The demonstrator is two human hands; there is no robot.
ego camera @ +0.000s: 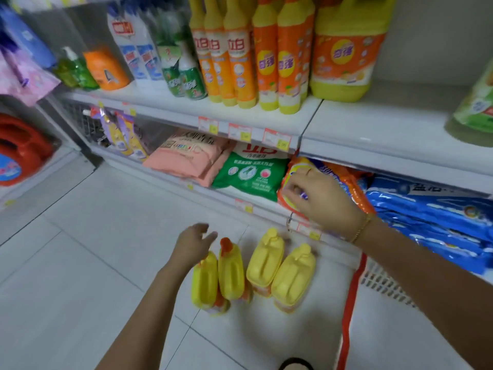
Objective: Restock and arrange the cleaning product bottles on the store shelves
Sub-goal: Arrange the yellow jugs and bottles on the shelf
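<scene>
Head view shows the restocking only partly done. Four yellow bottles stand on the tiled floor (80, 236) in front of the shelving: a slim pair on the left, one with a yellow top (205, 283) and one with an orange cap (231, 271), touching each other, and just beside them to the right two wider yellow jugs (265, 259) (293, 279), also touching. None of these is on a shelf yet, so they look like the stock left to place. The upper shelf (266, 121) already carries a packed row of orange-and-yellow bottles (266, 62) and one large yellow jug (344, 49) at its right end, while the next bay to the right (386, 121) is mostly bare apart from a green bottle (474, 102) at the frame edge; that gap seems the likely home for the floor jugs. The left hand (193, 243) hovers just above the slim pair, fingers spread and holding nothing, apparently about to take one. The right hand (317, 197) rests on an orange bag (354, 188) on the lower shelf, beside a green bag (250, 174); its fingers are curled against the bag, but whether they grip it or only press on it cannot be told. By this showing, most of the arranging remains.
</scene>
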